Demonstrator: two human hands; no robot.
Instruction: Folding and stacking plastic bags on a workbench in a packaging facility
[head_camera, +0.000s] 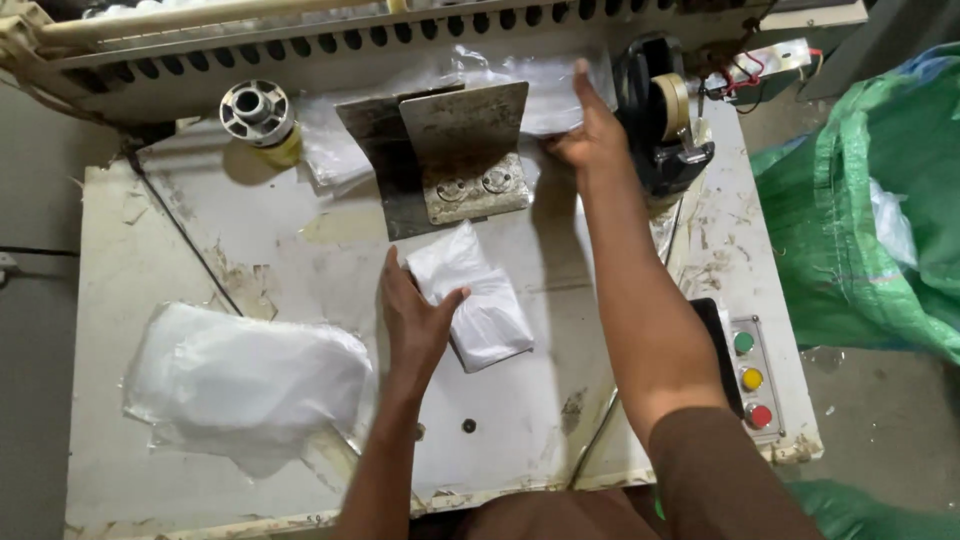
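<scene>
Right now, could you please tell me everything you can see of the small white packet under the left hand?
The small white packet is a flat, roughly rectangular bundle that looks like folded clear plastic film, glossy and creased. It lies tilted on the worn white table, just below the metal angle bracket, apart from it. The left hand rests on its left edge, thumb over the film and fingers open along its side. Nothing else touches it; the bigger pile of plastic bags lies apart, further left.

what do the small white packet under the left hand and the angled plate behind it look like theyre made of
Packet by the left hand: seemingly thin clear plastic film over white contents; glossy and creased. Angled plate: apparently bare steel, dull grey, scuffed and stained, bolted at its base.
</scene>
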